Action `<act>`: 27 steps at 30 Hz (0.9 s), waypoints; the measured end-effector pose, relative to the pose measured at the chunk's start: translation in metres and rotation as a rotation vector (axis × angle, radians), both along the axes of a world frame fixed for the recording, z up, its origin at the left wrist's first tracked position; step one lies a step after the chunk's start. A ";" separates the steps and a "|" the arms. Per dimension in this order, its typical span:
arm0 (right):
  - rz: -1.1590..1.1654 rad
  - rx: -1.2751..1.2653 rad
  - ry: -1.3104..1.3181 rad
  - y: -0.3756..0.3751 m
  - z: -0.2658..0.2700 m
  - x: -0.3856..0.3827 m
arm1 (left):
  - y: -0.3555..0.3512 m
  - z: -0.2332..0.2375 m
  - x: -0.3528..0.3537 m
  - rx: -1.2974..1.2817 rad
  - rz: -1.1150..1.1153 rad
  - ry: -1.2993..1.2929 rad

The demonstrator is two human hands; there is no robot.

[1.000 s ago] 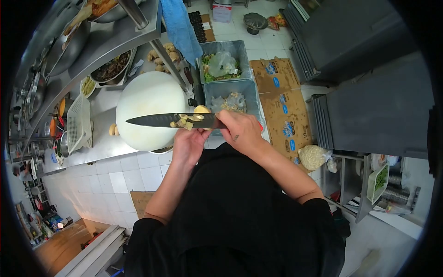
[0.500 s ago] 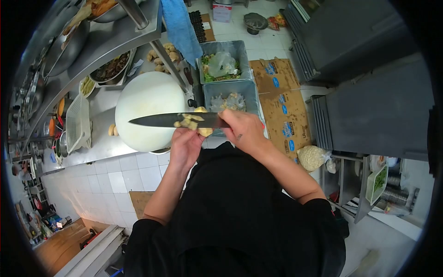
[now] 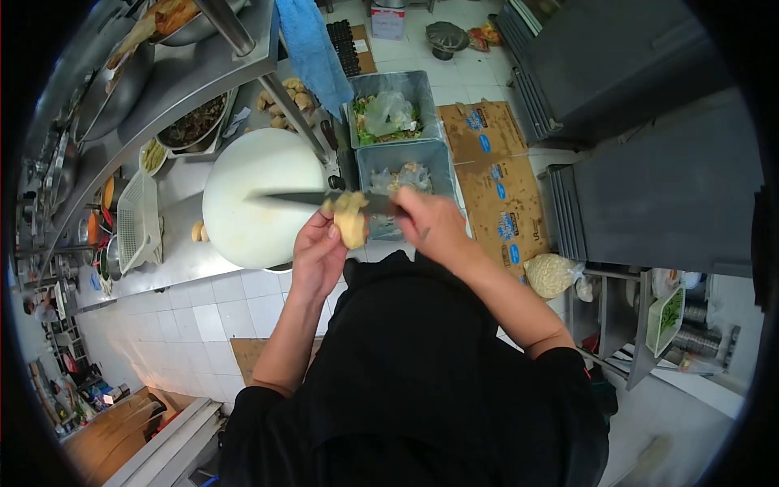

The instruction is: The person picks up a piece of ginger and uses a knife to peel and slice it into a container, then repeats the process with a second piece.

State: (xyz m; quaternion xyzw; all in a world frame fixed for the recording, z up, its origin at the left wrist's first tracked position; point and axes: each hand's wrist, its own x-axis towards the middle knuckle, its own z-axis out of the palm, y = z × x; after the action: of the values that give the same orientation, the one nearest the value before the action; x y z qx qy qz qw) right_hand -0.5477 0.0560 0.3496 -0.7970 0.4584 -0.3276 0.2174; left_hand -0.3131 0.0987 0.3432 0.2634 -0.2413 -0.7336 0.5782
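Note:
My left hand (image 3: 317,256) is closed around a pale, peeled-looking piece of ginger (image 3: 350,227). My right hand (image 3: 438,229) grips the handle of a large kitchen knife (image 3: 299,197), its blade pointing left and blurred by motion. The blade lies across the top end of the ginger, and bits of peel cling near it. Beneath the blade's tip is a round white chopping board (image 3: 251,166) on the steel counter. Beside the board sit a couple of pale ginger pieces (image 3: 200,232). Unpeeled ginger (image 3: 297,96) is heaped at the counter's far end.
Two grey bins with scraps, the far one (image 3: 395,75) and the near one (image 3: 449,166), stand right of the counter. A white basket (image 3: 138,223) is at the left. A steel shelf (image 3: 174,91) with a hanging blue towel (image 3: 312,53) overhangs the counter. Flattened cardboard (image 3: 487,174) covers the floor.
The ginger has turned more upright and shows more fully in my left hand. The knife has shifted slightly right and up, and its blade is now blurred.

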 end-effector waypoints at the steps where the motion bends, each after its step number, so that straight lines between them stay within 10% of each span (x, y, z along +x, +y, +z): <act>1: -0.044 0.067 0.035 -0.003 -0.016 -0.009 | -0.001 -0.001 0.004 -0.030 -0.033 -0.022; 12: -0.231 0.216 -0.134 0.009 -0.028 -0.013 | -0.006 -0.019 -0.001 0.048 -0.110 0.084; 27: -0.015 -0.242 0.028 0.025 0.017 0.023 | -0.003 -0.028 -0.016 0.400 0.156 0.200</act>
State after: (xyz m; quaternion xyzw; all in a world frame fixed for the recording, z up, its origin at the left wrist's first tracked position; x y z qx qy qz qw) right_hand -0.5249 0.0806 0.3669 -0.8184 0.4245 -0.3710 0.1109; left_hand -0.3293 0.0957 0.3150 0.3168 -0.0114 -0.7422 0.5905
